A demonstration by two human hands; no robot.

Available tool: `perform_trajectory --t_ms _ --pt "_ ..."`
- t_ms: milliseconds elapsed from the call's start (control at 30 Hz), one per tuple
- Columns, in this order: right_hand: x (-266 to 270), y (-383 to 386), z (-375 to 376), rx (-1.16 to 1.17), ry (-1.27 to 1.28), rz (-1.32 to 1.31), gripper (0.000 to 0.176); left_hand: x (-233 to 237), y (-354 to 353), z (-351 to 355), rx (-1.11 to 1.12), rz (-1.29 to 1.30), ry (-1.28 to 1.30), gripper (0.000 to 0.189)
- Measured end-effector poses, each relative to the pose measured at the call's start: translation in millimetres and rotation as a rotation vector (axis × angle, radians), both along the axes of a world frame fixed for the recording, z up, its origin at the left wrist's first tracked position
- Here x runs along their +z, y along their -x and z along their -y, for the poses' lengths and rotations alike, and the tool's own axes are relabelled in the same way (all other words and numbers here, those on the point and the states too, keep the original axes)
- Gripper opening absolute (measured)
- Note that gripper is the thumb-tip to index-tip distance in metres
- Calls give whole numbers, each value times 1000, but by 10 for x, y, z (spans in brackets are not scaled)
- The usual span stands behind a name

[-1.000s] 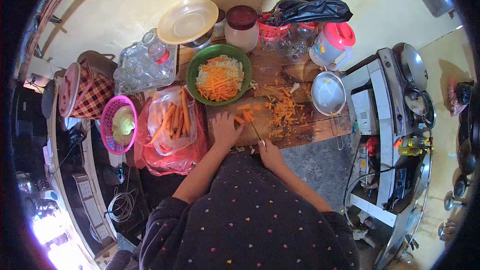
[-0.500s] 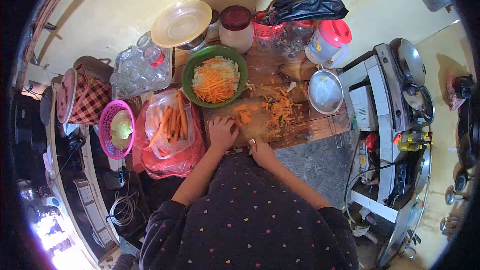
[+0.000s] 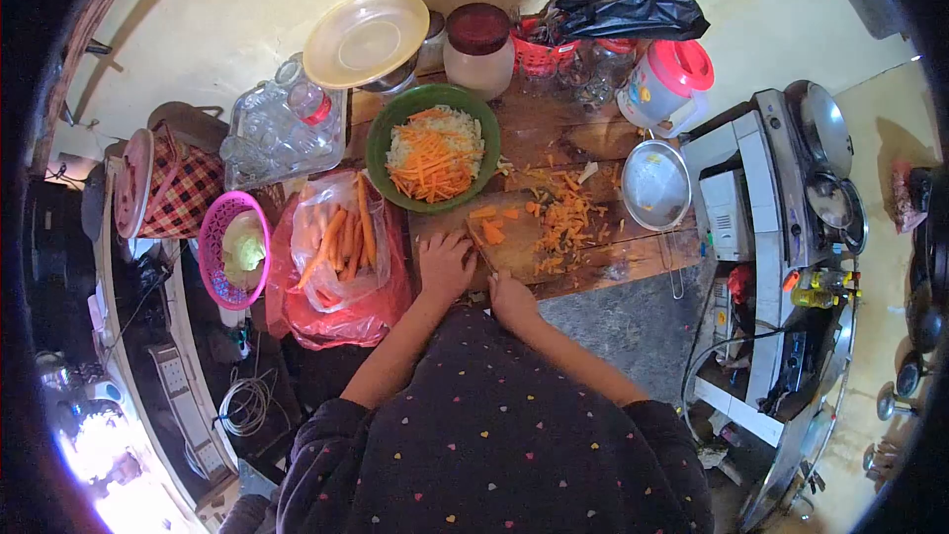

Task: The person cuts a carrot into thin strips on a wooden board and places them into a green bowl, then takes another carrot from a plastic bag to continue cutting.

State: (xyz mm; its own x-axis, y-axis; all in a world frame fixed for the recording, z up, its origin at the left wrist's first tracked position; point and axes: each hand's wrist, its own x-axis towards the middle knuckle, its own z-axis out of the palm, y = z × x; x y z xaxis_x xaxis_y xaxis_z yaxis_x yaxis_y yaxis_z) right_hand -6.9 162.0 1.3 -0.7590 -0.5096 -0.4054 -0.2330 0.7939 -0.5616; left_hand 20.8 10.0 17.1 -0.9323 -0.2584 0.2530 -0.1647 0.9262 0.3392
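Observation:
My left hand (image 3: 447, 265) rests on the wooden cutting board (image 3: 529, 262), its fingers bent down; whatever lies beneath them is hidden. My right hand (image 3: 514, 301) is closed around the handle of a knife (image 3: 483, 249), whose narrow blade points up and left beside my left fingertips. Just beyond the blade lie carrot pieces (image 3: 491, 229). Orange peelings and scraps (image 3: 568, 222) are scattered to the right. Behind the board stands a green bowl (image 3: 378, 160) with carrot sticks (image 3: 427, 173) and pale shreds in it.
Whole carrots (image 3: 346, 242) lie in plastic on a red bag (image 3: 346, 326). A pink basket (image 3: 206, 252) holds a pale green vegetable. A metal strainer (image 3: 655, 183) sits at right, near a stove (image 3: 781, 163). Glasses on a tray (image 3: 287, 138), jars (image 3: 479, 59) and a pitcher (image 3: 667, 89) line the back.
The view has shifted slightly. The knife has swung left against my left hand, and the small orange piece by my left fingertips no longer shows.

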Motion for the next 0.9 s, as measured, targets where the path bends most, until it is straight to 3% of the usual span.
perform_trajectory --t_ms 900 --pt "125 -2 -94 -30 57 90 39 -108 -7 32 -4 -9 -19 24"
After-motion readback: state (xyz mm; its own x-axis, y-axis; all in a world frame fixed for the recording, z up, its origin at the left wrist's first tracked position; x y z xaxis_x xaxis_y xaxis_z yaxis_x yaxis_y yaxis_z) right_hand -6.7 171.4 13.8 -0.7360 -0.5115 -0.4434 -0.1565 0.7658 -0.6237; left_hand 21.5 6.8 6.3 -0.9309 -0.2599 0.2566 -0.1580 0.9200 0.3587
